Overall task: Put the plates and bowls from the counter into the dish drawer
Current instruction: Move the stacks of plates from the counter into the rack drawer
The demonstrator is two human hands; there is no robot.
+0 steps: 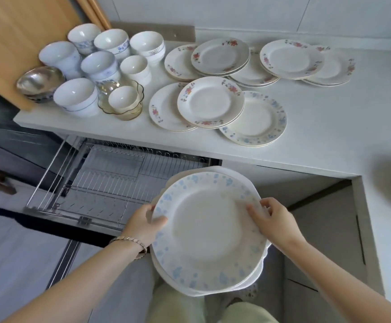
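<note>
Plainly, the weak spot is the held stack of plates (208, 231). A blue-flecked plate lies on top of at least two white ones, and they are not squared up: lower rims poke out at 12 and 5 o'clock. The left hand (146, 223) grips the stack at its 9 o'clock edge, thumb over the rim. The right hand (272, 221) curls its fingers over the rim at 3 o'clock. How the fingers underneath support the lower plates is hidden, so one may be carried by friction alone. If the stack tilts toward the drawer, that plate could slide out and break.

The dish drawer (101, 180) stands pulled out at 10 o'clock from the stack, under the tabletop (329, 127). Its wire slots probably take plates singly, so one hand would have to let go, leaving the load on the other. Lowering the whole pile could also knock a rim against the wires.

More plates (213, 101) wait in overlapping piles at 12 o'clock, with the bowls (101, 66) crowded at 11 o'clock.
</note>
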